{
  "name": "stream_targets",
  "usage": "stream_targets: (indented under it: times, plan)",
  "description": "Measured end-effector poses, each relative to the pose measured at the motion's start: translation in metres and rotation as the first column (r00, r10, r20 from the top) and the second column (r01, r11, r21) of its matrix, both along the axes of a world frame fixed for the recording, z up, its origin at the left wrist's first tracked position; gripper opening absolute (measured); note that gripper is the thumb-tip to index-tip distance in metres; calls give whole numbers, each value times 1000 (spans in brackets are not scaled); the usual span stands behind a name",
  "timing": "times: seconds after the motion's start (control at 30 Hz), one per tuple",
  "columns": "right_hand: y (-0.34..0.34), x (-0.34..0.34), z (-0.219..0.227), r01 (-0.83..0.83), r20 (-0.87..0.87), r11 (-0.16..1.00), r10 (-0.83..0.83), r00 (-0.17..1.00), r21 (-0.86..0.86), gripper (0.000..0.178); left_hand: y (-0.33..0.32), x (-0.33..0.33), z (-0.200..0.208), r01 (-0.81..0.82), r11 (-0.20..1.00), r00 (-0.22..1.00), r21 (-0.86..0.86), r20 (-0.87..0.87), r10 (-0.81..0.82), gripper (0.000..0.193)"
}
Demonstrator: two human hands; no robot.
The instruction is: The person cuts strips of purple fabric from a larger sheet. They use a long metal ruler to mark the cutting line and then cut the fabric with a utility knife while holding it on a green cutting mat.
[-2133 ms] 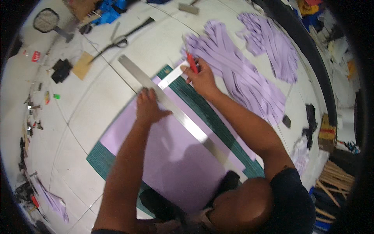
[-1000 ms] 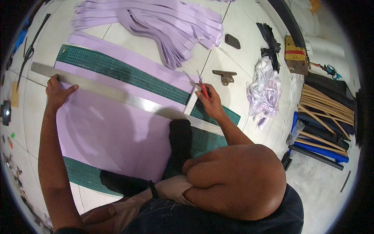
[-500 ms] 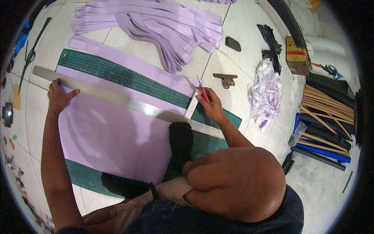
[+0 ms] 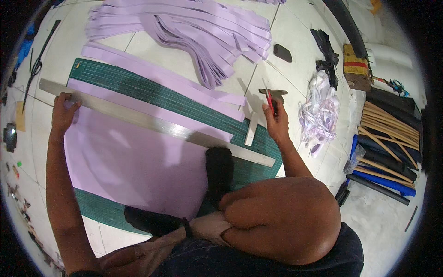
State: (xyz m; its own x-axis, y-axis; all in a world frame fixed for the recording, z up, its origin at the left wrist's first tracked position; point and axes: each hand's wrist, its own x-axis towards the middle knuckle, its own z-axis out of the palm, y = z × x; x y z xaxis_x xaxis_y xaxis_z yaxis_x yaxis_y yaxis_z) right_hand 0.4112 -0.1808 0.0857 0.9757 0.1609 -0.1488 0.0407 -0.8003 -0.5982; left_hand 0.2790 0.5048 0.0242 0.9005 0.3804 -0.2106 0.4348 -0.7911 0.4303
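My left hand [image 4: 65, 113] is closed at the left end of a long metal ruler [image 4: 138, 121], thumb and fingers pressing it. The ruler lies slantwise over a lilac fabric sheet [image 4: 134, 161], with a narrow band of fabric showing past its far edge. Under them is a green cutting mat [image 4: 138, 83]. In my right hand [image 4: 278, 123] is a red utility knife [image 4: 270, 98], its thin blade pointing up and away, raised right of the mat. A short white straight-edged piece [image 4: 250, 130] lies beside that hand. My black-socked foot [image 4: 218, 164] rests against the ruler's near edge.
A loose lilac strip [image 4: 175, 79] lies along the mat's far edge, with a big pile of strips [image 4: 184, 27] beyond. A metal clip [image 4: 273, 93], a dark block [image 4: 283, 53], tangled white ribbons [image 4: 318, 111] and wooden sticks [image 4: 383, 124] sit to the right.
My right hand with the knife has moved right, off the strip's end. The white piece now lies farther right, clear of the fabric. My left thumb has drawn in closer to the fingers.
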Motion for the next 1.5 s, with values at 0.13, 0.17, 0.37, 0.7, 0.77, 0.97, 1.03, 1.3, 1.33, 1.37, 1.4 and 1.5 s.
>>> stream_targets:
  times: [0.13,0.17,0.37,0.7,0.77,0.97,1.03,1.3,1.33,1.37,1.4,1.5]
  plan:
    - [108,22,28,-141,-103,989,146,984,53,39,4,-6,-2,29,997,987,68,157,-39,68]
    - [139,25,32,-211,-143,974,221,965,85,38,16,-7,-9,0,999,999,52,39,-2,72]
    - [285,20,25,-578,-326,812,571,754,86,34,-35,35,49,-87,969,960,233,-239,143,92]
    - [462,-19,5,-845,-77,535,843,533,11,23,-13,21,39,-71,984,975,165,-197,104,119]
    - [481,-22,-1,-823,-81,568,821,565,20,23,-17,24,43,-78,986,970,144,-216,108,119]
    - [499,-25,-19,-808,-48,589,807,588,-10,21,-20,28,50,-74,978,967,196,-226,118,121]
    - [499,-25,-18,-817,-32,576,817,576,-17,21,-21,29,53,-91,981,968,169,-218,127,120]
    - [510,-20,7,-830,-191,556,813,551,-27,22,-13,29,49,91,948,933,304,-360,26,102]
    - [503,-21,9,-827,-220,561,804,552,-24,23,-16,30,50,85,951,930,296,-366,30,101]
    - [493,-20,11,-824,-248,566,795,553,-21,25,-17,31,53,79,955,927,287,-372,35,99]
    - [481,-19,12,-821,-276,571,786,553,-18,26,-18,32,55,73,958,924,278,-379,39,98]
    - [430,-20,22,-817,-401,573,735,547,-64,29,-20,37,59,72,959,930,276,-367,36,97]
